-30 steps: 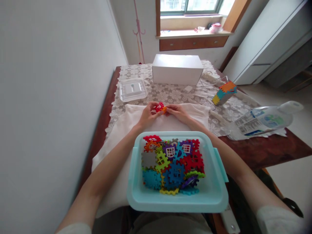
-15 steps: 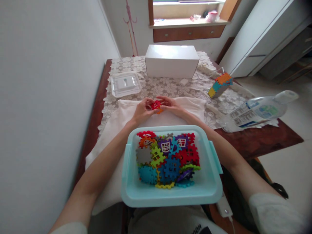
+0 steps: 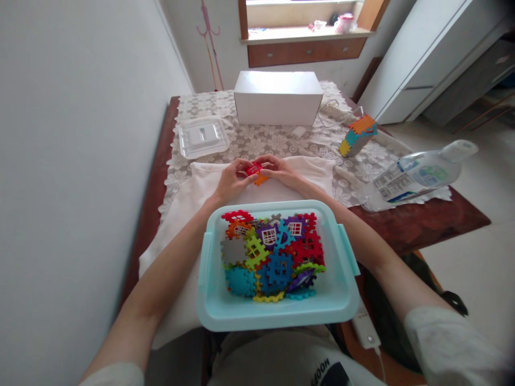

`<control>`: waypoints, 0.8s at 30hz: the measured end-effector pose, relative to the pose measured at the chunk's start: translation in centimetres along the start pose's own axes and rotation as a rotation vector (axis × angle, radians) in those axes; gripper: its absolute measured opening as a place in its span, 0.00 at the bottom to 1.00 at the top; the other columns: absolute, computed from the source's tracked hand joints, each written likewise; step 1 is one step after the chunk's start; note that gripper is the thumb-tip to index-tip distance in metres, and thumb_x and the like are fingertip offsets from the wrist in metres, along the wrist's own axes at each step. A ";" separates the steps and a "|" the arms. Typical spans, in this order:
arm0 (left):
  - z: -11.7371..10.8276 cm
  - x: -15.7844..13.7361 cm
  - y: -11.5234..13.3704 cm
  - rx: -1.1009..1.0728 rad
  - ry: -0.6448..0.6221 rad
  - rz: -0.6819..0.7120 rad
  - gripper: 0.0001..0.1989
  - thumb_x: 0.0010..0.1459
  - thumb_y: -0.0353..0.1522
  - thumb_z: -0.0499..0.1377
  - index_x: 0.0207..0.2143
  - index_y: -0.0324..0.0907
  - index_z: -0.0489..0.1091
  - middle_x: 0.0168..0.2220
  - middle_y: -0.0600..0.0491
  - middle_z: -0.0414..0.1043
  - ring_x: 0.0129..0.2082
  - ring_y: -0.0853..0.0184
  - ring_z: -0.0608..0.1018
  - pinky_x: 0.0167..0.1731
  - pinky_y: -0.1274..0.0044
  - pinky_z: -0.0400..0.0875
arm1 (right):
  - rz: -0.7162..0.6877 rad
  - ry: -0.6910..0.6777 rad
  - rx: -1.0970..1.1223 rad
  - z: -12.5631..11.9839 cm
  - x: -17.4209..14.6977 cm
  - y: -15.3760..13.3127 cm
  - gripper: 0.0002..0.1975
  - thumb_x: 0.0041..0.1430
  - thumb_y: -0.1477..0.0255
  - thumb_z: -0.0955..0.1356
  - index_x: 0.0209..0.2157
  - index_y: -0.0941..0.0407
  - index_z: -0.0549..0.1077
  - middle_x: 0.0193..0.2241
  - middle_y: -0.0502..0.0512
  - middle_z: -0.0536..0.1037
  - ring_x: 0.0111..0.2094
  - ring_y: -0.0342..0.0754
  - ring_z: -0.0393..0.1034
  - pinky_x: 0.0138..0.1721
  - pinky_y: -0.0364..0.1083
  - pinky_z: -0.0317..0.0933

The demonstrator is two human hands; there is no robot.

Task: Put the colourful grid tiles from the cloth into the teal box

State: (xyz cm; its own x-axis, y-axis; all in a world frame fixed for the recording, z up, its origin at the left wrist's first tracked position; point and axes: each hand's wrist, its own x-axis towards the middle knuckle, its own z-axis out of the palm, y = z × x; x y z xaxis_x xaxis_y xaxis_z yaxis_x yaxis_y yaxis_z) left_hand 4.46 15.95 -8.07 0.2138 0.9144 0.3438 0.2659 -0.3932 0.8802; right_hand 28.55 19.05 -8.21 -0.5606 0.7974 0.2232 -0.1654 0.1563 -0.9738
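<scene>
Over the white cloth, beyond the tub, my two hands meet around small toy pieces. My left hand is closed on a red interlocking building piece with a window grid. From the other side my right hand pinches the same pieces, its fingers against the red one and an orange building piece below it. Whether the two are joined I cannot tell. Closer to me, a light-blue tub holds many interlocking pieces in red, blue, purple, green, yellow and grey, such as a lime-green window piece.
A clear plastic lid lies at the table's left. At the back stands a white box. On the right are a built block of orange, blue and yellow pieces and a large clear bottle. A wall runs along the left.
My fingers have shifted slightly around the pieces, and the red piece looks flatter with more of the orange one showing. The whole view has moved a little.
</scene>
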 end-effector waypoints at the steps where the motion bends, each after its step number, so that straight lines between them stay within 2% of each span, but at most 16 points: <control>1: 0.0 0.0 0.0 0.004 0.002 -0.005 0.24 0.58 0.50 0.78 0.46 0.45 0.81 0.45 0.46 0.89 0.41 0.58 0.88 0.43 0.67 0.83 | -0.008 0.006 0.000 0.1 0.0 0.0 0.25 0.60 0.52 0.83 0.52 0.49 0.81 0.50 0.53 0.88 0.49 0.54 0.83 0.55 0.52 0.78; 5: 0.0 -0.3 0.2 -0.006 0.005 -0.013 0.22 0.59 0.51 0.77 0.40 0.43 0.81 0.55 0.40 0.89 0.43 0.56 0.89 0.44 0.65 0.84 | -0.049 0.015 0.005 0.3 0.0 0.3 0.26 0.59 0.51 0.84 0.51 0.50 0.81 0.52 0.55 0.88 0.50 0.53 0.83 0.57 0.53 0.78; 9: -0.1 -0.4 0.9 0.030 0.001 0.020 0.20 0.62 0.50 0.75 0.38 0.44 0.81 0.60 0.39 0.87 0.46 0.53 0.90 0.48 0.61 0.84 | -0.046 -0.020 0.030 0.1 0.3 0.8 0.26 0.55 0.50 0.85 0.45 0.50 0.81 0.52 0.55 0.88 0.51 0.53 0.82 0.54 0.52 0.78; 13: -0.1 -0.5 1.3 0.062 0.022 0.121 0.13 0.63 0.44 0.75 0.39 0.46 0.82 0.62 0.41 0.87 0.61 0.48 0.88 0.63 0.53 0.81 | -0.039 0.015 0.006 0.1 0.7 1.3 0.30 0.52 0.48 0.86 0.48 0.48 0.81 0.49 0.54 0.89 0.49 0.53 0.83 0.54 0.52 0.79; 15: -0.1 -0.5 1.3 0.075 0.025 0.160 0.09 0.63 0.40 0.74 0.38 0.47 0.81 0.62 0.41 0.87 0.65 0.46 0.85 0.67 0.52 0.77 | -0.052 0.049 -0.021 0.3 0.7 1.4 0.31 0.51 0.46 0.86 0.49 0.47 0.81 0.49 0.54 0.89 0.50 0.54 0.83 0.55 0.53 0.79; 17: -0.1 -0.4 1.3 0.110 0.014 0.167 0.06 0.63 0.37 0.73 0.36 0.47 0.80 0.60 0.43 0.87 0.63 0.47 0.86 0.66 0.53 0.78 | -0.075 0.051 -0.050 0.5 0.7 1.4 0.30 0.52 0.44 0.85 0.47 0.47 0.81 0.49 0.55 0.88 0.50 0.54 0.84 0.57 0.54 0.79; 20: -0.3 -0.4 1.2 0.200 0.002 0.155 0.07 0.62 0.35 0.72 0.32 0.47 0.78 0.51 0.46 0.90 0.53 0.50 0.88 0.60 0.55 0.80 | -0.119 0.007 -0.087 0.4 0.7 1.4 0.27 0.56 0.45 0.84 0.44 0.49 0.81 0.51 0.57 0.88 0.51 0.55 0.83 0.58 0.55 0.78; 22: -0.5 -0.4 1.1 0.228 0.004 0.145 0.08 0.62 0.36 0.72 0.30 0.48 0.77 0.44 0.47 0.89 0.47 0.52 0.88 0.56 0.56 0.80 | -0.140 -0.011 -0.106 0.3 0.7 1.3 0.25 0.57 0.47 0.84 0.45 0.49 0.82 0.50 0.57 0.87 0.51 0.55 0.83 0.57 0.55 0.78; 24: -0.5 -0.3 1.0 0.222 0.006 0.140 0.09 0.61 0.36 0.72 0.29 0.48 0.77 0.42 0.48 0.88 0.45 0.53 0.87 0.54 0.57 0.80 | -0.142 -0.017 -0.115 0.1 0.7 1.3 0.25 0.57 0.48 0.84 0.46 0.50 0.83 0.49 0.57 0.87 0.49 0.54 0.83 0.56 0.54 0.79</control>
State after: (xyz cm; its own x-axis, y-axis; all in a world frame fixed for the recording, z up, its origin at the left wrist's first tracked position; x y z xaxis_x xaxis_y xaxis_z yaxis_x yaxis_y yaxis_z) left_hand 4.16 15.29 -7.10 0.2580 0.8500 0.4593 0.4345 -0.5267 0.7307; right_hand 27.80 19.76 -9.30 -0.5517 0.7529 0.3588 -0.1507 0.3331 -0.9308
